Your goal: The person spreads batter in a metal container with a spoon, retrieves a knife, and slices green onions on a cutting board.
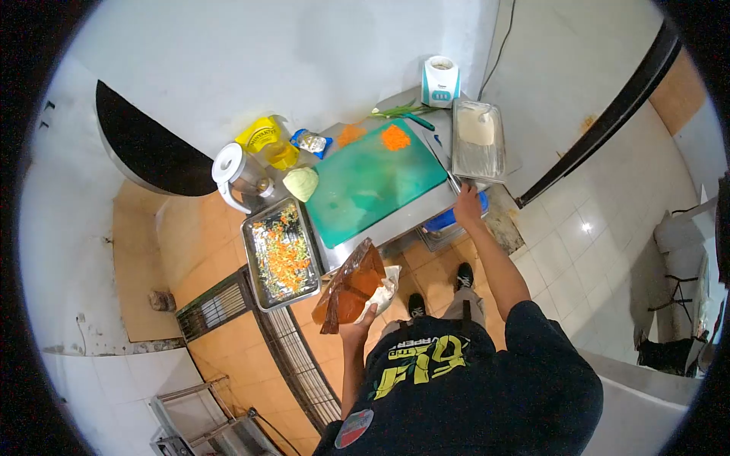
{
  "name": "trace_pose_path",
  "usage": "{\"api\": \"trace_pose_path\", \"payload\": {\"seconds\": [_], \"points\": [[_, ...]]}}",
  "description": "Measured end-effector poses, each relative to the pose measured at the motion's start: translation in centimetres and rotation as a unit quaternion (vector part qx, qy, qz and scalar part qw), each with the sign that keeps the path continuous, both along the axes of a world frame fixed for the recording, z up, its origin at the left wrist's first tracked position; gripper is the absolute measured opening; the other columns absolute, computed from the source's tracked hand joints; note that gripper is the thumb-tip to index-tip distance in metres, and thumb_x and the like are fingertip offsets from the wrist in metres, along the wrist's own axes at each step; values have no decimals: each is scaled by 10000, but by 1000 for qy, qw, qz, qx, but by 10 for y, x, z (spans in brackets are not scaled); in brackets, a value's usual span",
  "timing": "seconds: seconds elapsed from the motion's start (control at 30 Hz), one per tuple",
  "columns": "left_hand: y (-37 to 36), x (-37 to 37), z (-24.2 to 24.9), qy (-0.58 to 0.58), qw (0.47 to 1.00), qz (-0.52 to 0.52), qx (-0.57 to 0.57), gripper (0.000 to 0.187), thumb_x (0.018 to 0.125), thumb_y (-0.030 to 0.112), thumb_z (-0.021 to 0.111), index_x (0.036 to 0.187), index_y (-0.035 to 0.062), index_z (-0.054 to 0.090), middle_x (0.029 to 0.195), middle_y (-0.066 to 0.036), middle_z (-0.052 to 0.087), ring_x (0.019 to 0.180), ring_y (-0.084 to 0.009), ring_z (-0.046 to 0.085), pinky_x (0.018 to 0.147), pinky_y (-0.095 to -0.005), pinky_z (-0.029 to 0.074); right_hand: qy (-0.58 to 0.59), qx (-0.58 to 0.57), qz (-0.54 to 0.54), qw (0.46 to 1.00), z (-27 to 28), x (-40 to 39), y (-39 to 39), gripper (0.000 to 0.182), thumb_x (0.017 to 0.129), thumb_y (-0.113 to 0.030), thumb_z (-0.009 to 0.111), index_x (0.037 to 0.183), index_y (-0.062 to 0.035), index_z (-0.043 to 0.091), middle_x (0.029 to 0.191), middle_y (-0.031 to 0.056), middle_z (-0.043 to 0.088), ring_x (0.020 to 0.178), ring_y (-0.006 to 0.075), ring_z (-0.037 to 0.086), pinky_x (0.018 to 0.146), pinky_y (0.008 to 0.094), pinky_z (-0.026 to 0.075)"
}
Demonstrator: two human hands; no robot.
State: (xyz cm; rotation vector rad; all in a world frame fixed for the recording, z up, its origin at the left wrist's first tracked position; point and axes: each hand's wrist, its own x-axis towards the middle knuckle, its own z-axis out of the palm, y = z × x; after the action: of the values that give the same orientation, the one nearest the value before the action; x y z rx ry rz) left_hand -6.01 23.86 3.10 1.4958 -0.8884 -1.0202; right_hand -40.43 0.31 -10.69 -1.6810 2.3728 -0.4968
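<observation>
While the left hand (357,328) has the brown bag (351,285) off the near side of the table (414,216), its fingers are closed round the lower part, with a crumpled white wrap (386,293) at the same side. The bag leans out over the floor, nothing under it, so a loose hold or slick plastic could let it slip; whether its mouth is open, I can't tell.

Just beyond, the vegetable tray (292,302) sits close to the bag, its shreds uncovered: a swing to the left could knock its rim or drop something in.

Over to the right hand (467,204), and it's out at the near end of the film-covered tray (480,180). Those fingers reach forward, but how far they're open, and whether they grip the rim or only touch it, can't be told. That tray lies at the table's right end, so a careless pull could tip it off.

Further in, there's the green board (365,190) with an orange heap (395,137), easily scattered by a dragging sleeve. Cabbage (301,183) at its left corner, jug (247,175) beside that, and right at the back, the blender base (441,82), upright by the wall
</observation>
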Motion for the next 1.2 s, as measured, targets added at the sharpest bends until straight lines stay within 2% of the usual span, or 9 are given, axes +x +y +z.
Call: {"api": "trace_pose_path", "payload": {"seconds": [0.23,0.43,0.53,0.63,0.73,0.77,0.87,1.07,1.2], "points": [[9,20,-36,53,998,12,-43,848,718,40,857,1404,-2,361,1349,-154,510,1227,-254,533,1044,-391,440,-87,-23,51,995,-32,-3,33,487,840,-14,563,1305,33,425,1203,301,570,1122,470,565,952,540,465],[-17,5,-38,90,990,-84,-65,802,741,17,843,1397,7,381,1331,-139,524,1198,-251,540,1035,-393,446,-322,-142,115,929,-27,25,139,414,969,-99,496,1368,-32,407,1215,230,550,1157,366,537,991,402,421],[-34,-2,-51,118,981,-144,-52,807,733,-5,840,1401,13,386,1344,-146,513,1200,-265,538,1029,-393,448,-344,-80,121,928,3,25,212,477,959,-207,566,1377,-31,419,1198,228,569,1106,366,558,943,397,437],[-48,-2,-77,63,976,-205,-47,837,722,-25,832,1416,20,365,1385,-168,480,1237,-285,517,1037,-413,452,-382,-35,2,923,18,40,267,471,906,-341,656,1236,-13,581,998,205,651,935,334,626,832,414,472],[-52,-32,-58,132,955,-266,3,854,720,-36,820,1428,19,345,1402,-168,458,1264,-285,486,1051,-415,437,-335,34,-98,937,49,31,306,439,863,-419,696,1008,-5,705,749,161,663,743,298,640,708,439,474],[-54,-41,-53,134,940,-314,12,879,717,-42,811,1442,24,318,1422,-169,428,1282,-295,464,1076,-423,415,-372,-60,-138,916,50,34,317,397,874,-384,697,783,2,676,572,83,581,612,227,607,604,419,448],[-38,-69,-50,131,930,-341,-31,879,696,-58,795,1442,61,346,1424,-145,435,1280,-303,473,1080,-439,427,-411,-82,-213,883,39,18,343,401,900,-334,687,678,-22,573,546,32,509,548,162,545,540,366,408],[38,-119,-16,103,903,-417,-32,745,695,2,854,1342,-8,485,1284,-141,574,1173,-254,556,1025,-372,434,-523,-227,-261,779,73,5,423,428,947,-296,672,630,-86,476,521,-35,420,497,55,412,465,265,324],[117,-147,13,59,886,-457,56,573,703,19,859,1217,-25,610,1177,-115,655,1084,-225,615,974,-359,472,-483,-260,-211,809,70,-10,504,296,941,-266,683,756,-66,569,569,-50,477,522,41,445,473,239,348]]}}
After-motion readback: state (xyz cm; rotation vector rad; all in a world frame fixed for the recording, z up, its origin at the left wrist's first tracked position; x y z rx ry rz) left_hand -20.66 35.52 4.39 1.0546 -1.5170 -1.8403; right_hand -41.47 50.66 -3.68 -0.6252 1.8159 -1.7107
